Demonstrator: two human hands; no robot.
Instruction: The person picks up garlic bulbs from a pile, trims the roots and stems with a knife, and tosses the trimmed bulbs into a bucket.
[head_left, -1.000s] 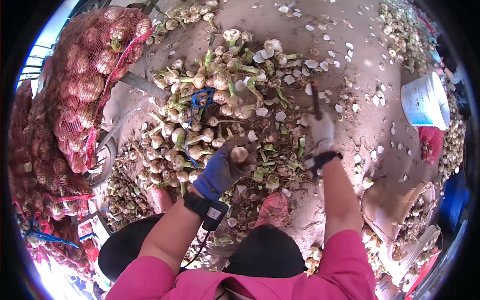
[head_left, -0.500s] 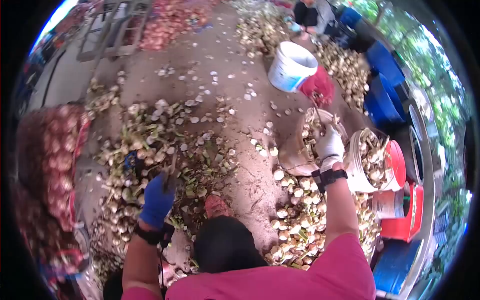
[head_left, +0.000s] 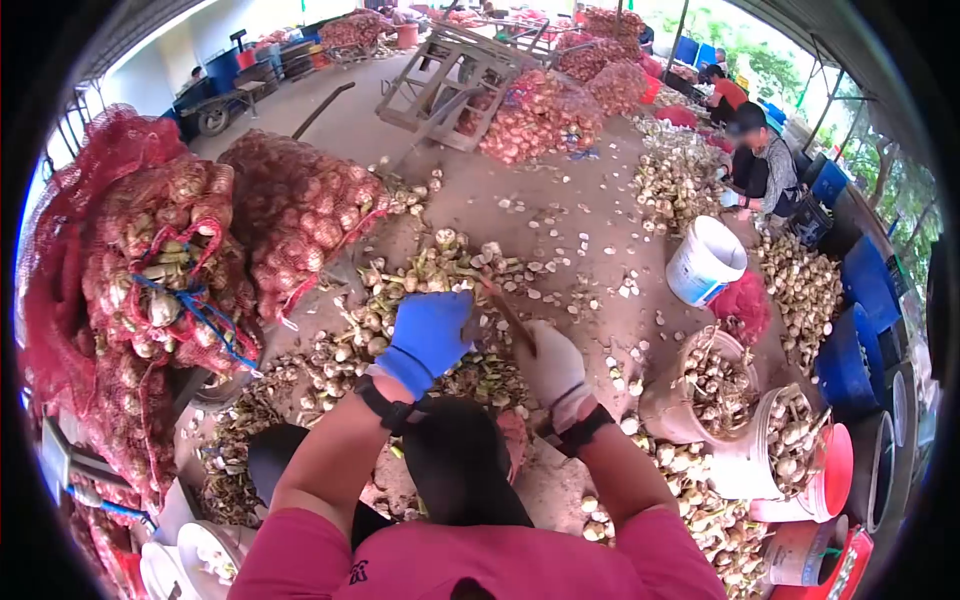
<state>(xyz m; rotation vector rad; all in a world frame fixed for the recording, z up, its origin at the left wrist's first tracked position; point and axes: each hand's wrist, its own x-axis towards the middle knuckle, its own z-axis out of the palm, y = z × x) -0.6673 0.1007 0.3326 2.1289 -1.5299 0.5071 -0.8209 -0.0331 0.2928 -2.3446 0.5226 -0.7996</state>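
My left hand (head_left: 430, 335), in a blue glove, is closed in front of me above the garlic heap (head_left: 345, 350); what it holds is too small to make out. Close to its right, my right hand (head_left: 550, 370), in a white glove, is wrapped round a long brown tool (head_left: 508, 312) that slants up to the left. Trimmed bulbs and green stalk pieces lie on the floor beneath and beside both hands. To the right, a bucket (head_left: 655, 405) holds garlic with stems.
Red mesh sacks of garlic (head_left: 320, 200) stand at left. A white bucket (head_left: 706, 262), blue tubs (head_left: 850, 350) and a red bucket (head_left: 832, 470) are at right. A person (head_left: 770, 165) crouches at a garlic pile further back. A wooden frame (head_left: 440, 85) lies behind.
The view has swung left and up. My right hand has come away from the garlic bucket to beside my left hand. Both hands are now close together.
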